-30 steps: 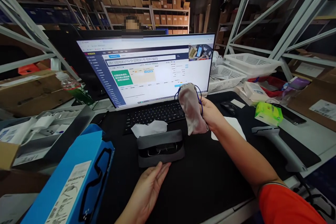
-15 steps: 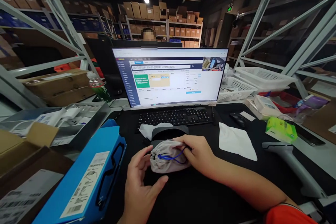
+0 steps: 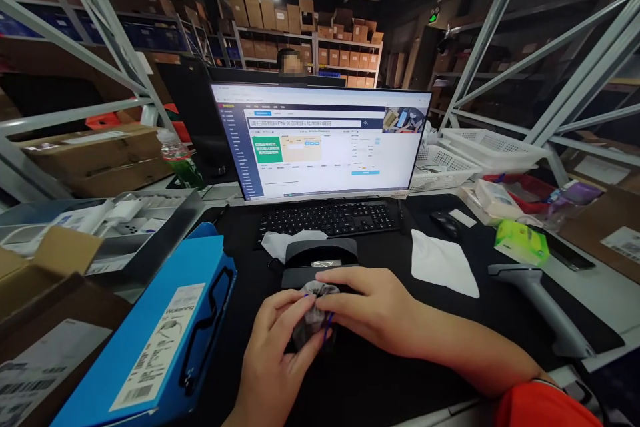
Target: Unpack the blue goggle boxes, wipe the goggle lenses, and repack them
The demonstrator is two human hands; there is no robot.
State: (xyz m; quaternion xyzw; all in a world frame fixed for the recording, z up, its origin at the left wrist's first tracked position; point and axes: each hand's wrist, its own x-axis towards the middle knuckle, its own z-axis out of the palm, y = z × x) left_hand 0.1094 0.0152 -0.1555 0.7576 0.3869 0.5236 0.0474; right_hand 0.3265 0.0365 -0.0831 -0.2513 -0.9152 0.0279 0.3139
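A small grey drawstring pouch (image 3: 311, 333) with a blue cord is held low over the black desk mat, its gathered mouth turned up. My left hand (image 3: 277, 347) is closed around its left side, thumb in front and fingertips at the mouth. From the right, my right hand (image 3: 377, 307) pinches the mouth and covers part of the pouch. Just behind them sits an open dark case (image 3: 323, 252) with a small shiny packet (image 3: 327, 263) inside. A crumpled white cloth or sheet (image 3: 280, 245) lies beside the case.
A blue box (image 3: 150, 327) with a black handle stands left, beside an open carton (image 3: 45, 340). Ahead are a keyboard (image 3: 330, 219) and monitor (image 3: 320, 160). On the right lie a white cloth (image 3: 443, 263), a barcode scanner (image 3: 545, 307) and a mouse (image 3: 444, 224).
The pouch has turned from lying sideways to mouth up. My left hand has closed on it, and my right hand has shifted to its mouth. The packet in the case now shows.
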